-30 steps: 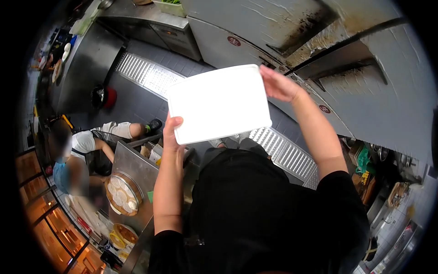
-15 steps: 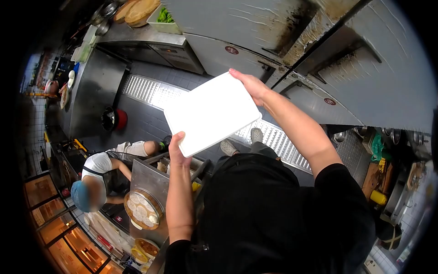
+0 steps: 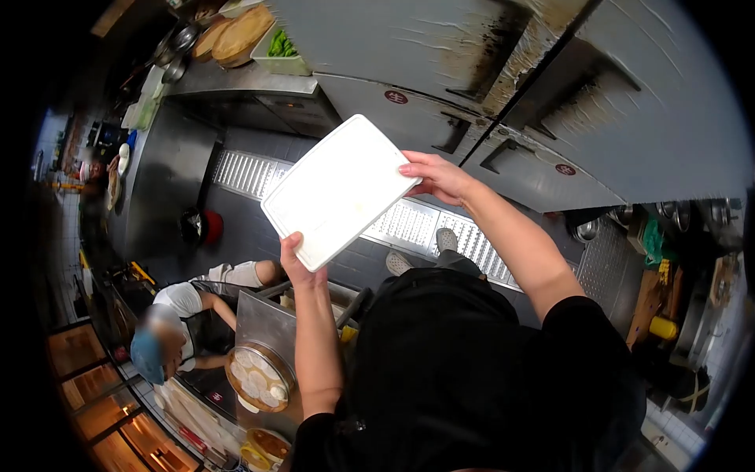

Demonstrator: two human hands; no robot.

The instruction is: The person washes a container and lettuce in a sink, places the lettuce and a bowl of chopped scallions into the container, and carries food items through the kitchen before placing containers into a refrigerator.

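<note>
A flat white rectangular lid or box (image 3: 338,189) is held up in front of me, tilted, over the floor drain. My left hand (image 3: 300,259) grips its lower left corner, the thumb on top. At its right edge my right hand (image 3: 435,175) holds on, with the thumb on the upper face and the fingers behind. What is under the white surface is hidden.
A co-worker (image 3: 169,330) in a blue cap is at the left, beside a steel counter (image 3: 259,316) with a round steamer (image 3: 258,377) of pale rounds. Grey fridge doors (image 3: 629,118) stand ahead and right. A red-black bin (image 3: 203,226) is on the floor.
The white object has turned and moved left. My right hand has slid from its far corner to its right edge, thumb now on top. The view has shifted slightly.
</note>
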